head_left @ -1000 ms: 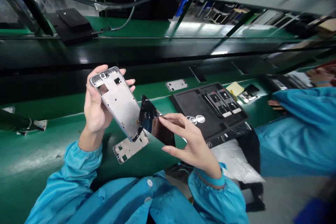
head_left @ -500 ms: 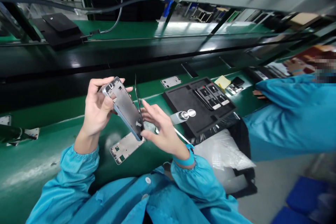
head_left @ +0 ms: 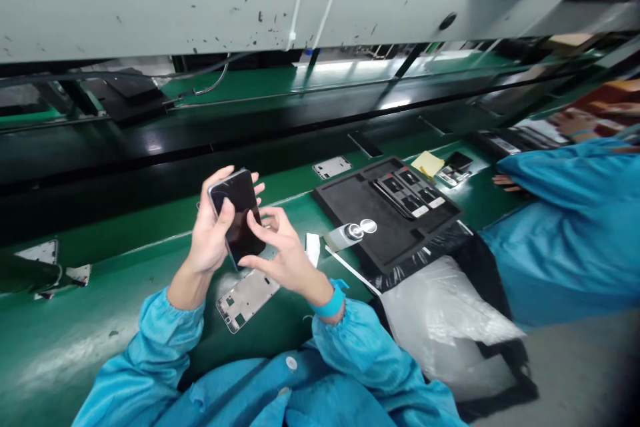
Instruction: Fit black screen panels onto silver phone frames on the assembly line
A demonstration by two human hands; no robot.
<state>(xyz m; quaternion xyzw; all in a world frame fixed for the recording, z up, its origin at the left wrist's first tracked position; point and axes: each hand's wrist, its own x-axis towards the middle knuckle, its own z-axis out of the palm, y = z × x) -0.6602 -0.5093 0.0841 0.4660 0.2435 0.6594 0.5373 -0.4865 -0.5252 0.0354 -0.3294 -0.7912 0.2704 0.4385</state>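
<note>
**Glass panel now lies on the frame, both hands around it**

Under the long grey beam runs the green bench, and at the right a co-worker's blue sleeve reaches in. We keep that arm apart from the two we follow. A black tray sits on the bench with a crumpled plastic bag just below it.

A second ago the black glass panel stood off the metal frame, tilted in the right hand alone. Now it lies face up on the frame, above the bench, and we judge that the two are being handled as one piece.

The left hand is clasped round the frame's edges, with its thumb laid across the glass. The right hand curls about the lower end, fingertips pressing on the panel.

A spare frame lies flat on the bench just beneath the hands, and a small bottle rests at the tray's near edge.

Only a pale rim of the held frame shows. The right hand covers its lower end, so we cannot tell whether the glass sits flush. The small parts in the tray are too tiny to make out.
</note>
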